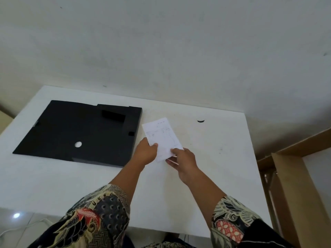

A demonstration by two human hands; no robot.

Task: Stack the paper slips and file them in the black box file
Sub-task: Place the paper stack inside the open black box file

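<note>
A small stack of white paper slips [162, 136] with faint printed lines is held just above the white table [215, 158], right of centre. My left hand [146, 152] pinches the stack's lower left edge, thumb on top. My right hand [184, 161] grips its lower right corner from the near side. The black box file [78, 131] lies flat and closed on the table's left half, a round finger hole in its face. The slips hang just beyond the file's right edge and do not touch it.
A small dark mark [201, 121] sits on the table at the back right. Brown cardboard pieces [295, 176] lean off the table's right side. A pale wall [161, 51] rises behind the table. Floor and a white cable show at the lower left.
</note>
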